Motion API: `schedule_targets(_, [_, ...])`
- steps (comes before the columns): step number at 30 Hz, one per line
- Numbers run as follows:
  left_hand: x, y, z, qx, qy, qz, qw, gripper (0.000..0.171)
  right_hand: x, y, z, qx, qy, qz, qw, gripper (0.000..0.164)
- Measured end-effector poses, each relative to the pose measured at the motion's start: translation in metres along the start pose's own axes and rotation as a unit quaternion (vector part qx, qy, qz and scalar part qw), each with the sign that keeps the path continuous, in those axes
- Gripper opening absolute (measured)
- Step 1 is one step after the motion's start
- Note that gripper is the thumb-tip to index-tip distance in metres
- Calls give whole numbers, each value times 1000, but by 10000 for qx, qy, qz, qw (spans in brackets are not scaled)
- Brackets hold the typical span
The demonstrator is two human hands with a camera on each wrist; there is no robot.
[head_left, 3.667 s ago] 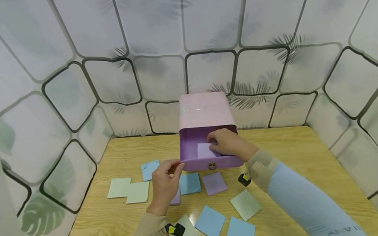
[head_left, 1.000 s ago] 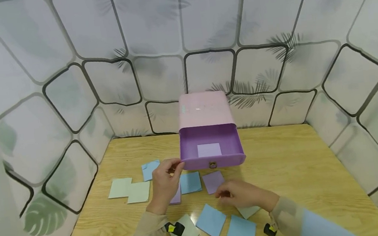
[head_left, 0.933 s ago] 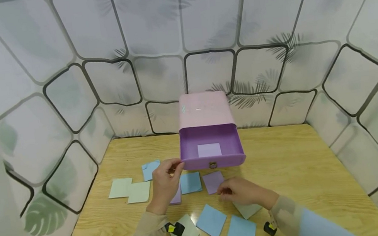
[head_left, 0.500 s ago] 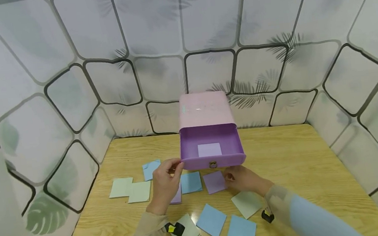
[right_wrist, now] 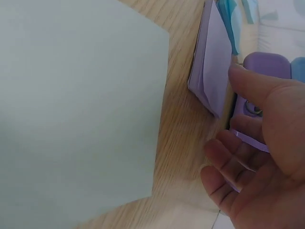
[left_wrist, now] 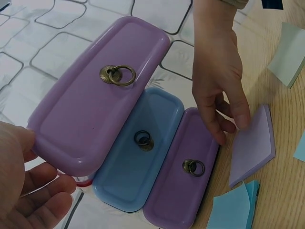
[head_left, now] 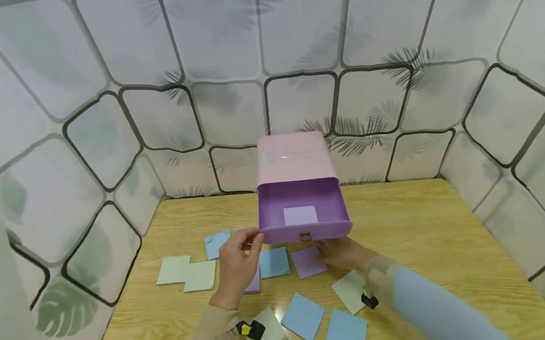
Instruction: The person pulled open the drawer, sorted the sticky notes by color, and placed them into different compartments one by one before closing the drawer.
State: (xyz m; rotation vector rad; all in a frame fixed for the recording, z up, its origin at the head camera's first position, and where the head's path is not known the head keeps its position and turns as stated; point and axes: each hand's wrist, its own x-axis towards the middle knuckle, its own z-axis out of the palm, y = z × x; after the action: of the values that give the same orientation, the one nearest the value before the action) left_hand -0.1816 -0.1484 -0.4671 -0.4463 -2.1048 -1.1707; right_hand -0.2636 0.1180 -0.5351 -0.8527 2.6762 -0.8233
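"Right hand (head_left: 341, 253) has reached further forward over the last half second, and its fingers are now just below the open drawer's front (head_left: 280, 235). Left hand (head_left: 234, 261) hasn't shifted."

"What is the right one after?"

"I'd guess the purple pad (head_left: 305, 264). It lies on the bench (head_left: 409, 221) just in front of the open drawer, about in line with its middle."

"Does it have hold of it?"

"Not that I can see. Both wrist views show those fingers loosely bent, with a gap between thumb and fingers, and the thumb close to the pad. I can't tell whether they touch. The left fingers pinch the open drawer at its left front corner."

"How would you go about it?"

"Stay low, since the open drawer's front overhangs the hand. Get the thumb on one edge and the fingers on the opposite one, then squeeze the whole stack. The right wrist view shows its sheets parting a little, so pinching only the top could leave some behind."

"Any other snag?"

"Draw it out towards you before lifting, or you may bump the open drawer from beneath. Keep clear of the blue pad (head_left: 274, 262) too, in front of the open drawer's left half."
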Motion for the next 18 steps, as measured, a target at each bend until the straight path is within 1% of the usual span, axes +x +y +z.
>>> schedule_targets(4, [1, 0, -1, -3, -14, -20, 10000, 11, 5, 0, 3, 157, 124, -127, 9997, 49])
schedule_targets(8, [0, -1, -1, -14, -7, -74, 10000, 11, 7, 0, 4, 203, 225, -92, 9995, 47])
schedule_targets(11, [-1, -1, -1, -36, -24, -88, 10000, 11, 8, 2, 7, 273, 308, -36, 9991, 49])
schedule_targets(14, [-1, -2, -1, -70, -59, -88, 9999, 11, 8, 5, 9, 418, 424, -30, 9982, 55])
schedule_targets(18, [-1, -2, -1, -108, -73, -122, 9998, 12, 9, 5, 9, 738, 527, -58, 9959, 61])
